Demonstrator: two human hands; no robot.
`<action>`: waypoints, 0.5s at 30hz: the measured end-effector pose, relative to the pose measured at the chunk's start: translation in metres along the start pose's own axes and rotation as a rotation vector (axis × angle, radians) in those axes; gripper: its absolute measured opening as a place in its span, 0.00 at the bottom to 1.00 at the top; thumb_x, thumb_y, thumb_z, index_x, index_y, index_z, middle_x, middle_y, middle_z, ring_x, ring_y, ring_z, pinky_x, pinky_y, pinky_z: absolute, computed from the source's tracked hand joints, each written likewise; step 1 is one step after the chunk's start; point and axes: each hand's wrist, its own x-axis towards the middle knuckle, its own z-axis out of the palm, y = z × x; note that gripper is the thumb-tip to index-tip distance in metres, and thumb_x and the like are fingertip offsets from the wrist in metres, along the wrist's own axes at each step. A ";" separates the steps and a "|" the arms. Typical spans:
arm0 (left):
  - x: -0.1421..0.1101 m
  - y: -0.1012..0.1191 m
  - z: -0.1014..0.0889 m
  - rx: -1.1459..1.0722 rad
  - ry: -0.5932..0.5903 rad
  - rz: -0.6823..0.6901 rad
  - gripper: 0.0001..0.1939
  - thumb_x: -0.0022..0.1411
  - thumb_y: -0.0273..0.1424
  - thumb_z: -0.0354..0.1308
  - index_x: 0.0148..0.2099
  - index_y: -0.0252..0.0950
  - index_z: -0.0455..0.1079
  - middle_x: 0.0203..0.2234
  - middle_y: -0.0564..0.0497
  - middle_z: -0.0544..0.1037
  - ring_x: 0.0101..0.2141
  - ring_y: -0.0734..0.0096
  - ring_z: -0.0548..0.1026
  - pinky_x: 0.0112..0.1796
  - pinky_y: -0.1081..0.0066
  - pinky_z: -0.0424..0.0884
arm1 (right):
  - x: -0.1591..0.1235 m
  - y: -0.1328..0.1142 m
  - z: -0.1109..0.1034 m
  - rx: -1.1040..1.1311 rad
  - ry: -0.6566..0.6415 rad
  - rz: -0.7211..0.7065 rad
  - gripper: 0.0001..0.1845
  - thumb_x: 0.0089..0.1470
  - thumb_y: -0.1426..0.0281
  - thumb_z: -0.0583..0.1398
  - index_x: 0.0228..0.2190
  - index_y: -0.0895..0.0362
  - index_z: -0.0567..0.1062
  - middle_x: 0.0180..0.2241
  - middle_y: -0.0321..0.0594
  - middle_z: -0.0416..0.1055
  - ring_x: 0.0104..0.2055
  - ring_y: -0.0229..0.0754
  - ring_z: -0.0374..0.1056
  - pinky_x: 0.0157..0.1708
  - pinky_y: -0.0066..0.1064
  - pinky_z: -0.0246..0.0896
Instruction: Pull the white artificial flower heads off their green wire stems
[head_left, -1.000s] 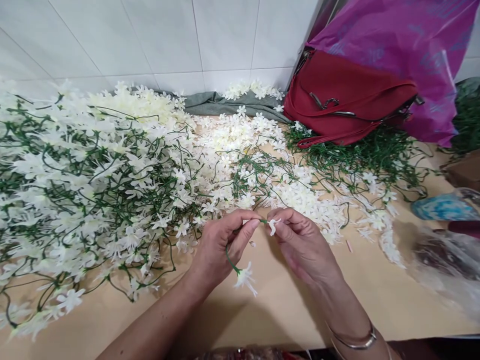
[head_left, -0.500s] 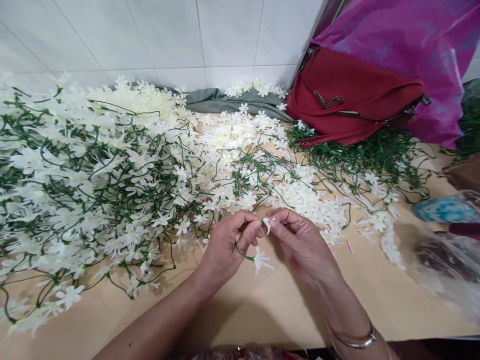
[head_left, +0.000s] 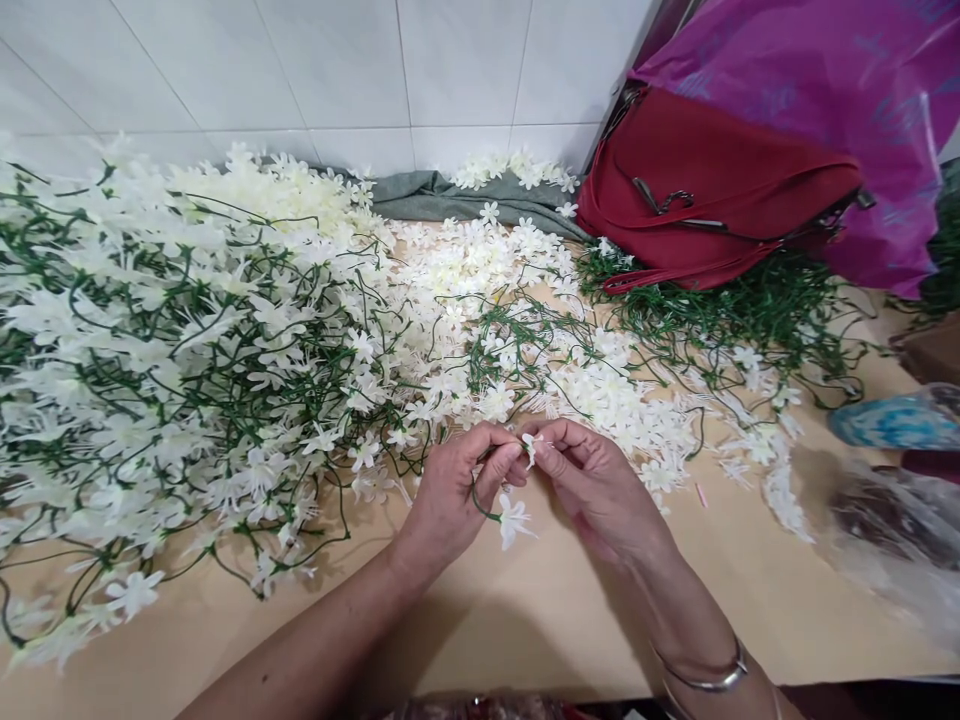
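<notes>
- Nearest, at the bottom edge, a silver-coloured metal bangle (head_left: 724,683) circles the right wrist, over a pale tan tabletop (head_left: 510,625).
- Just beyond, the left hand (head_left: 459,488) pinches a thin green artificial stem (head_left: 482,508) between thumb and forefinger.
- The right hand (head_left: 601,485) has its thumb and fingertips closed on a small white blossom (head_left: 530,450) at the stem's upper end, between the two hands.
- The stem's long axis is bent: its upper tip points right, toward the right hand, while its lower part curves down and right from under the left fingers to a hanging white flower (head_left: 513,522), petals spread to the lower right.
- Right of the hands lie a small pink stick (head_left: 701,495), a crumpled clear plastic bag (head_left: 896,540) and a blue-and-white container (head_left: 892,420).
- To the left rises a large heap of white flowers with green stems (head_left: 187,370); loose white blossoms (head_left: 472,265) spread across the middle.
- Farther right, a red handbag (head_left: 720,190) rests on tangled green stems (head_left: 750,300), against a purple plastic bag (head_left: 847,90) whose pale blue print is unreadable.
- Farthest, a grey-green cloth (head_left: 427,197) lies along a white tiled wall (head_left: 330,70).
</notes>
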 end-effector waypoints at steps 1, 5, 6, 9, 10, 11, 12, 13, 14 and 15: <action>0.000 -0.001 0.000 0.003 0.000 0.001 0.12 0.75 0.37 0.53 0.39 0.37 0.72 0.28 0.51 0.82 0.31 0.71 0.81 0.35 0.73 0.74 | 0.000 0.000 0.000 -0.010 0.002 -0.002 0.13 0.49 0.60 0.74 0.27 0.53 0.80 0.34 0.38 0.76 0.37 0.43 0.68 0.43 0.37 0.64; 0.000 -0.002 0.000 -0.004 -0.007 -0.002 0.12 0.75 0.37 0.53 0.40 0.37 0.71 0.28 0.51 0.82 0.30 0.71 0.81 0.34 0.74 0.74 | 0.000 0.000 0.000 -0.027 -0.020 -0.003 0.13 0.50 0.60 0.73 0.27 0.53 0.79 0.32 0.38 0.75 0.37 0.43 0.68 0.41 0.37 0.65; 0.000 -0.002 0.000 -0.004 -0.011 -0.004 0.12 0.75 0.37 0.53 0.39 0.37 0.71 0.28 0.51 0.81 0.30 0.72 0.81 0.34 0.74 0.73 | 0.000 0.000 0.000 -0.027 -0.025 -0.003 0.13 0.51 0.60 0.73 0.27 0.53 0.78 0.31 0.38 0.75 0.37 0.43 0.68 0.41 0.37 0.65; 0.000 -0.002 0.000 0.000 -0.019 -0.009 0.12 0.75 0.36 0.53 0.39 0.36 0.71 0.28 0.52 0.81 0.30 0.73 0.80 0.34 0.75 0.73 | 0.000 0.000 0.000 -0.009 -0.039 0.000 0.12 0.52 0.61 0.72 0.27 0.53 0.78 0.31 0.37 0.74 0.36 0.42 0.68 0.40 0.36 0.65; 0.000 -0.003 0.000 0.003 -0.020 -0.011 0.12 0.75 0.36 0.53 0.39 0.36 0.71 0.28 0.52 0.81 0.30 0.73 0.80 0.34 0.75 0.72 | 0.000 0.000 0.000 -0.001 -0.047 0.003 0.12 0.53 0.61 0.72 0.27 0.53 0.78 0.31 0.37 0.74 0.36 0.42 0.68 0.39 0.36 0.65; 0.000 -0.003 0.000 0.005 -0.020 -0.012 0.12 0.75 0.36 0.53 0.40 0.36 0.72 0.28 0.52 0.81 0.30 0.73 0.80 0.35 0.75 0.72 | 0.000 0.000 0.000 0.004 -0.053 0.004 0.12 0.52 0.61 0.72 0.27 0.53 0.78 0.31 0.37 0.74 0.35 0.42 0.68 0.39 0.36 0.65; -0.001 -0.003 0.000 0.006 -0.018 -0.014 0.12 0.75 0.36 0.53 0.40 0.36 0.72 0.28 0.52 0.81 0.30 0.73 0.80 0.35 0.75 0.72 | 0.001 0.000 0.000 0.004 -0.055 0.003 0.12 0.52 0.61 0.72 0.27 0.53 0.78 0.32 0.38 0.74 0.35 0.42 0.68 0.38 0.36 0.65; -0.001 -0.004 0.001 0.007 -0.016 -0.015 0.12 0.75 0.36 0.53 0.39 0.36 0.71 0.28 0.52 0.81 0.30 0.73 0.80 0.35 0.75 0.72 | 0.001 0.001 0.001 0.000 -0.052 -0.001 0.12 0.52 0.61 0.73 0.27 0.53 0.78 0.32 0.38 0.74 0.35 0.42 0.68 0.38 0.36 0.65; -0.001 -0.004 0.001 0.009 -0.012 -0.016 0.13 0.75 0.36 0.53 0.39 0.36 0.71 0.28 0.52 0.81 0.30 0.73 0.80 0.35 0.75 0.72 | 0.002 0.001 0.002 -0.009 -0.047 -0.006 0.12 0.52 0.61 0.73 0.27 0.54 0.78 0.33 0.38 0.74 0.35 0.41 0.68 0.37 0.35 0.65; 0.000 -0.005 0.001 0.010 -0.008 -0.017 0.13 0.75 0.37 0.53 0.39 0.36 0.71 0.28 0.52 0.81 0.30 0.73 0.80 0.34 0.74 0.72 | 0.002 0.001 0.002 -0.018 -0.039 -0.011 0.12 0.51 0.61 0.73 0.27 0.54 0.78 0.34 0.38 0.74 0.35 0.41 0.68 0.37 0.35 0.65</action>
